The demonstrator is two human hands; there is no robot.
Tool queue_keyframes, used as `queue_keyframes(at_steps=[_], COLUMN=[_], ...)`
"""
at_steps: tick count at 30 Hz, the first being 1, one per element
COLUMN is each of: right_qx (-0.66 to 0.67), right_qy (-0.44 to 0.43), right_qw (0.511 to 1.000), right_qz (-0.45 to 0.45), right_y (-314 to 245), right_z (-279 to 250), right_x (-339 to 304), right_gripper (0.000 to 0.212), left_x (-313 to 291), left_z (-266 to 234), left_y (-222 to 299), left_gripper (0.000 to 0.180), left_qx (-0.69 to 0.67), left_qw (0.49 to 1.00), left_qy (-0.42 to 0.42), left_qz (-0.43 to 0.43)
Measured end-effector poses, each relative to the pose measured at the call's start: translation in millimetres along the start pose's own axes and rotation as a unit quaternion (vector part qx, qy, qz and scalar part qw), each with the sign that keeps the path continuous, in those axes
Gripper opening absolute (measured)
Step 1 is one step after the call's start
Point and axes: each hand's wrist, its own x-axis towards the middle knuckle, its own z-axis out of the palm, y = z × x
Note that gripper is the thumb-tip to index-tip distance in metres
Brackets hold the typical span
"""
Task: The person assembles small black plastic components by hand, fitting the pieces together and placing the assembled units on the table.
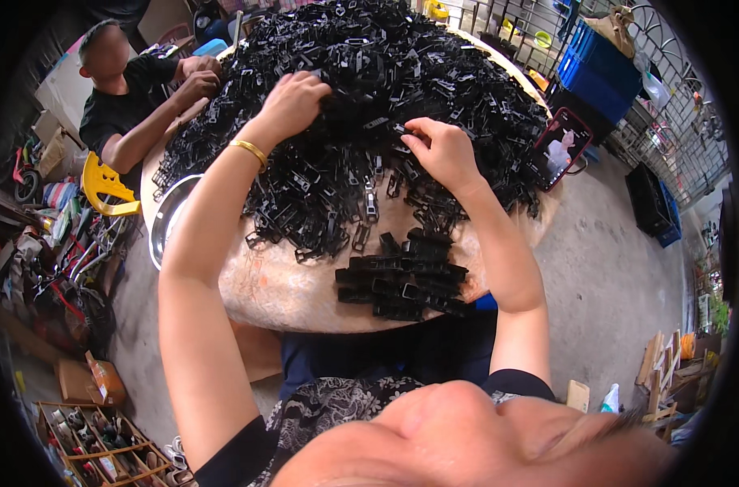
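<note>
Left hand: the left hand lies knuckles-up on the big heap of black plastic clips, fingers curled into it; whether it grips a piece cannot be told
Right hand: the right hand pinches at the heap's near edge, fingertips closed on what looks like one clip
Sorted stack: a small stack of clips sits apart at the near rim of the round table, probably kept separate from the loose ones
Counts: two hands, one gold bangle, one phone propped at the heap's right, loose clips too many to count
Co-worker: one person across the table, both hands in the heap

Head view, steeply down, close above table
</note>
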Motion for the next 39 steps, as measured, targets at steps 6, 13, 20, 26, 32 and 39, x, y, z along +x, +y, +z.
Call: queue_keyframes(at_steps=[6, 13, 20, 26, 32, 39], right_qx=[0.006, 0.001, 0.019, 0.01, 0.01, 0.015], right_qy=[0.037, 0.053, 0.064, 0.062, 0.059, 0.058], right_qw=[0.999, 0.998, 0.998, 0.998, 0.998, 0.998], right_qz=[-0.018, -0.018, -0.013, -0.014, -0.011, -0.017], right_y=[1, 1, 0, 2, 4, -1], right_z=[1, -1, 2, 2, 1, 3], right_x=[1, 3, 2, 3, 4, 3], right_gripper=[0.019, 0.019, 0.015, 0.016, 0.015, 0.015], left_x=[0, 22, 27, 36, 39, 50], left_z=[-5, 15, 43, 45, 43, 57], left_y=[-15, 75, 88, 97, 116, 106], left_gripper=[0.037, 0.021, 0.021, 0.021, 0.041, 0.045], left_qx=[-0.093, -0.244, 0.031, 0.116, 0.097, -0.021], left_qw=[0.982, 0.961, 0.987, 0.98, 0.98, 0.975], left_qy=[-0.019, -0.001, -0.089, -0.11, -0.173, -0.213], left_qz=[-0.162, 0.132, 0.133, 0.116, -0.01, -0.051])
